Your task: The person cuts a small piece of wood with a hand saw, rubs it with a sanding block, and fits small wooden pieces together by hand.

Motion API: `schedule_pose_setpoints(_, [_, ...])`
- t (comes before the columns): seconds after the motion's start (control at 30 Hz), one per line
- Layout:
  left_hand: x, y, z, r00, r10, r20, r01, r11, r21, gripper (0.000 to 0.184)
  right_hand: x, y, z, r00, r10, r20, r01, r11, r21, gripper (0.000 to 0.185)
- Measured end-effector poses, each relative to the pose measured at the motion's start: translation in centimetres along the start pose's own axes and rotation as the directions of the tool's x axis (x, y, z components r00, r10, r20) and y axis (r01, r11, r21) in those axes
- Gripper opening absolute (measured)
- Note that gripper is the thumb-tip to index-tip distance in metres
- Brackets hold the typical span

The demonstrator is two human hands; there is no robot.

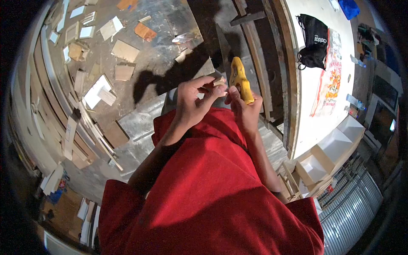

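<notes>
My right hand is closed around the lower end of a yellow handle with openings in it. It looks like a hand saw's handle, though its blade is hard to make out against the dark floor. Beside it, my left hand pinches a small pale piece of wood between thumb and fingers. The two hands are close together in front of the red shirt, with the fingertips almost meeting.
Wood offcuts lie scattered over the floor at left, beside long strips. At right, a white-topped table carries a black drawstring bag and a printed sack. Pale open boxes stand near its front end.
</notes>
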State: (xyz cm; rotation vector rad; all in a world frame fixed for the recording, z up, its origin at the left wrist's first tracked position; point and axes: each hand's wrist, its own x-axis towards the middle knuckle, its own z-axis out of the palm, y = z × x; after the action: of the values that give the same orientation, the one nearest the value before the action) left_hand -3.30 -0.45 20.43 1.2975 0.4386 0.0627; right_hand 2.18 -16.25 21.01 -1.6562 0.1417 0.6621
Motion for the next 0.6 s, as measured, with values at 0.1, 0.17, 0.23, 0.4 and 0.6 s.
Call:
schedule_pose_setpoints(0.1, [0.5,1.5,-0.4,0.998,-0.021,0.067,0.014,0.995,0.102,0.025,-0.4,0.3,-0.9,0.999,0.019,-0.041,-0.018,0.999,0.03,0.025])
schedule_pose_setpoints(0.17, [0.9,1.5,-0.7,0.995,-0.025,0.097,0.006,0.982,0.189,0.024,-0.8,0.5,-1.5,0.996,0.047,-0.078,-0.045,0.999,0.03,0.028])
schedule_pose_setpoints(0.23, [1.3,0.9,-0.8,0.987,0.125,0.104,-0.154,0.921,0.357,0.021,-1.2,0.0,-1.9,0.996,0.042,-0.079,-0.04,0.999,0.017,0.027])
schedule_pose_setpoints(0.4, [1.6,0.9,-0.1,0.989,-0.127,0.08,0.137,0.98,-0.142,0.018,-1.4,-0.9,-2.7,0.999,0.005,-0.047,-0.002,0.999,0.053,0.018])
schedule_pose_setpoints(0.6, [2.4,-0.5,0.3,0.98,-0.197,0.037,0.2,0.973,-0.117,0.015,-0.6,-1.5,-2.3,0.999,-0.03,-0.014,0.031,0.999,0.033,0.025])
